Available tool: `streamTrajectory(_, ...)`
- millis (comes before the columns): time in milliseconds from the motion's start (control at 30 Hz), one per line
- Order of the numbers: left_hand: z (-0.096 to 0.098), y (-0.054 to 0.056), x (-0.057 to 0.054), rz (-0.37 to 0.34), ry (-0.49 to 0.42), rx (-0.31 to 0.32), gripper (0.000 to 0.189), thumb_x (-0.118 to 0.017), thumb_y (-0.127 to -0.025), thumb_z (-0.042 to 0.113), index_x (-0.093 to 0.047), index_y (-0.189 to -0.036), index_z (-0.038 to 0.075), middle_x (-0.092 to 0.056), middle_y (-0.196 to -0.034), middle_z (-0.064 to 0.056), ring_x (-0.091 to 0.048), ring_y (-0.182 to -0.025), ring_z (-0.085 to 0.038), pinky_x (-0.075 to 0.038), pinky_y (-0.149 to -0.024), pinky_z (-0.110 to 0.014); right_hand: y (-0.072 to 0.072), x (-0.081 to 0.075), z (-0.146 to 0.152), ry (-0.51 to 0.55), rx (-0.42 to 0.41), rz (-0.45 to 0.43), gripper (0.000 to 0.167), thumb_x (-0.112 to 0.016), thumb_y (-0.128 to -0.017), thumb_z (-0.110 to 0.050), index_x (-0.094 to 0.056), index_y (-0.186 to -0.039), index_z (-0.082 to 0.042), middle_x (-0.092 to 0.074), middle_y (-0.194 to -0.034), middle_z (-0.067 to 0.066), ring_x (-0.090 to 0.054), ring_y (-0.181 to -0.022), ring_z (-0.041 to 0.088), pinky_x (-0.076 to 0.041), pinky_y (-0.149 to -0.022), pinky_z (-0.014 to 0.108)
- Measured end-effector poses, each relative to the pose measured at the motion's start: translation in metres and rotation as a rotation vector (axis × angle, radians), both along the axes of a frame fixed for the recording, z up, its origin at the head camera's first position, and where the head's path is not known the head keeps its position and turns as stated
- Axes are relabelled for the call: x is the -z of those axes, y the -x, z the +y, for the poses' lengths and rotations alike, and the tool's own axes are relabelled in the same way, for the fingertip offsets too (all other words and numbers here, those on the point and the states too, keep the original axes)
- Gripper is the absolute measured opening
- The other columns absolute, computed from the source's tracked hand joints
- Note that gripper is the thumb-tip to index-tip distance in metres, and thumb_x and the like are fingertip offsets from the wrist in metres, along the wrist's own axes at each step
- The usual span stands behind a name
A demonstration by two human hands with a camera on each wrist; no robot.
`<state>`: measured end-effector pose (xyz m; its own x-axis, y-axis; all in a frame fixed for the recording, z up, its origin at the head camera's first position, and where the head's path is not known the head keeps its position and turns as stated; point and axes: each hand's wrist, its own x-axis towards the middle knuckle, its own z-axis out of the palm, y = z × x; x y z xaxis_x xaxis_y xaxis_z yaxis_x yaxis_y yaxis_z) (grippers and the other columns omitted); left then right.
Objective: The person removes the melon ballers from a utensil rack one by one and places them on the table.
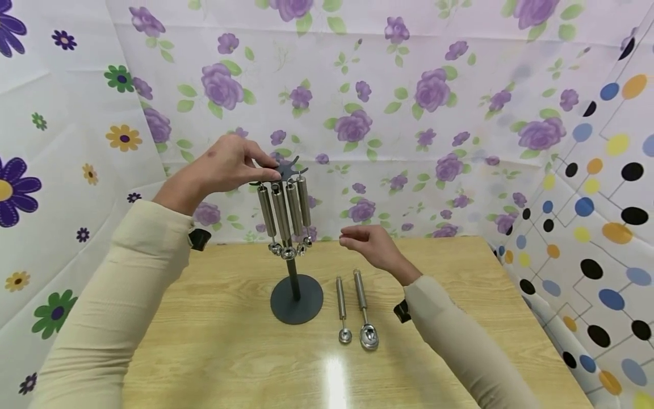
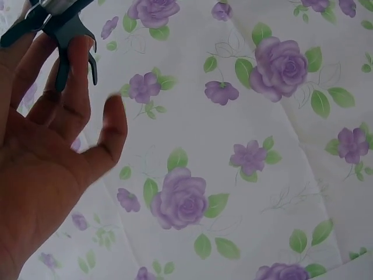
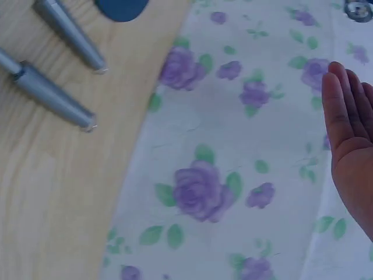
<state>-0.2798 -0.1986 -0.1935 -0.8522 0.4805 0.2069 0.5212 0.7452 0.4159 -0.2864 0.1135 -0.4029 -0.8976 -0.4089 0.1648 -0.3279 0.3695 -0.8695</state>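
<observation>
My left hand pinches the dark top of a utensil stand between thumb and fingers. Several steel-handled utensils with small round scoop ends hang from its curved hooks. The left wrist view shows the hand with fingertips against the dark hooks and one finger held apart. To the right of the stand, my right hand hovers over the table, holding nothing, its fingers nearly straight and together. Below it lie a small scoop and a larger oval scoop, side by side.
The stand's round base sits on a light wooden table. Behind the table's back edge hangs a white cloth with purple roses. Patterned cloths also border the left and right sides, the right one with coloured dots.
</observation>
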Motion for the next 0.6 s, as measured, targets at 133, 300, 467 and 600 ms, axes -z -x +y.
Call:
streamTrajectory(133,-0.002,0.0,-0.001,0.025,0.017,0.052,0.024,-0.075,-0.093,0.02,-0.078,-0.112,0.006,-0.07,-0.117,-0.014,-0.062,-0.108,-0.031,-0.049,-0.088,-0.049,0.0,-0.02,-0.009,0.033,-0.011,0.024,0.042,-0.068,-0.098,-0.025,-0.064,-0.132,-0.002,-0.069,-0.123,0.013,-0.066,-0.109,0.025,-0.052,-0.093,0.039)
streamTrajectory(300,-0.002,0.003,0.001,0.046,0.015,0.094,0.023,-0.075,-0.092,0.016,-0.077,-0.111,0.002,-0.068,-0.119,-0.014,-0.058,-0.117,-0.033,-0.047,-0.094,-0.051,0.0,-0.035,-0.017,0.06,-0.029,0.051,0.04,-0.068,-0.098,-0.022,-0.065,-0.131,-0.001,-0.069,-0.122,0.014,-0.066,-0.11,0.026,-0.052,-0.093,0.039)
streamTrajectory(467,-0.003,0.006,0.001,0.023,-0.005,0.113,0.025,-0.074,-0.093,0.017,-0.076,-0.114,0.003,-0.068,-0.124,-0.012,-0.056,-0.122,-0.032,-0.046,-0.097,-0.051,0.003,-0.047,-0.025,0.082,-0.048,0.086,0.038,-0.069,-0.097,-0.018,-0.065,-0.131,0.0,-0.069,-0.122,0.014,-0.066,-0.11,0.026,-0.052,-0.093,0.039)
streamTrajectory(600,-0.002,0.008,-0.001,-0.033,-0.016,0.105,0.028,-0.073,-0.094,0.021,-0.075,-0.119,0.007,-0.066,-0.131,-0.009,-0.055,-0.127,-0.03,-0.045,-0.099,-0.05,0.006,-0.056,-0.03,0.073,-0.049,0.078,0.041,-0.068,-0.098,-0.02,-0.063,-0.134,-0.002,-0.068,-0.124,0.012,-0.065,-0.111,0.024,-0.051,-0.094,0.038)
